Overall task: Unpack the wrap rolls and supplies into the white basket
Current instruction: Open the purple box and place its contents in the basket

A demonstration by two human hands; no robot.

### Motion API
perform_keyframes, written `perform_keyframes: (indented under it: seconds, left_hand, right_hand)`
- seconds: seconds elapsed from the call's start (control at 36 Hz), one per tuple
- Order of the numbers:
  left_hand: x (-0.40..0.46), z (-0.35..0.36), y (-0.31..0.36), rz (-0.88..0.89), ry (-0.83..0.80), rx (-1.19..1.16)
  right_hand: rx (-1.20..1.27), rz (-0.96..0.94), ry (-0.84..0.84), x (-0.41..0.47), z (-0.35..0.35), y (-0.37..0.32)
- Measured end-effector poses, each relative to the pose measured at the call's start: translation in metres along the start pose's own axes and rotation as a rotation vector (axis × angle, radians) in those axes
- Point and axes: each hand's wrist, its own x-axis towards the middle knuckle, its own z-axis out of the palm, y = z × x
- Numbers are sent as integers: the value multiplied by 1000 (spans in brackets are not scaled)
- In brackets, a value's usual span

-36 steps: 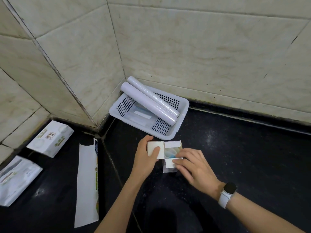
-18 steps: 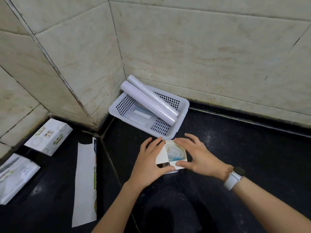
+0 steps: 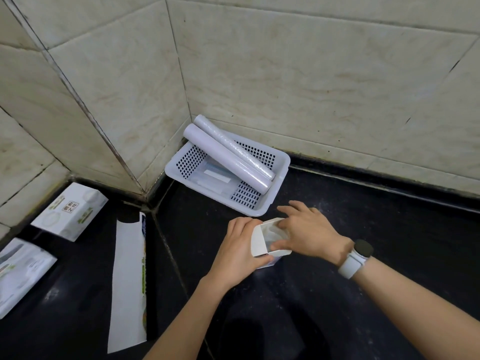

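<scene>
While the small box point(image 3: 270, 242) is held upright on the dark counter point(image 3: 363, 203), the step in hand is judged to be the emptying of this box, so that its contents can be put into the basket point(image 3: 281, 162).

From the head view, the only view given, the box is seen just in front of the basket, near but apart from it. Its top flaps are folded open. The left hand point(image 3: 240, 252) is wrapped around the left side of the box, with the thumb curled under the front flap, so the box is grasped and kept steady. The right hand point(image 3: 307, 231) is placed over the opening; its thumb is pressed on the front edge and its fingers reach into the box. Something pale and thin, perhaps plastic, is seen inside, but whether it is already pinched cannot be told.

Two rolls point(image 3: 228, 157) are already laid slantwise in the basket, with their upper ends leaning over the rim against the wall, and a flat clear packet point(image 3: 213, 176) is lying on the basket floor. On the left, a long flat carton point(image 3: 128, 281), a white box point(image 3: 70, 210) and a pouch point(image 3: 20, 271) are lying on the counter, well apart from the basket.

For the next move, a firm pinch on the contents is probably needed, with the box held down while they are drawn upward.
</scene>
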Motion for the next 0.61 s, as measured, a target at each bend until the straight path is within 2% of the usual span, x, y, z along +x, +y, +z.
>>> perform_keyframes:
  seconds: [0.08, 0.14, 0.25, 0.44, 0.61]
  left_hand:
    - [-1, 1, 3, 24, 5, 8]
    - [-1, 0, 1, 28, 14, 15]
    - [-3, -2, -3, 23, 16, 40]
    - [1, 0, 2, 3, -19, 31]
    - [6, -9, 5, -4, -42, 54]
  right_hand:
    - [41, 20, -85, 4, 1, -4]
    - [110, 7, -79, 5, 4, -5]
    - [58, -97, 33, 4, 11, -3]
    - [32, -129, 145, 3, 17, 4]
    - [283, -96, 298, -10, 4, 12]
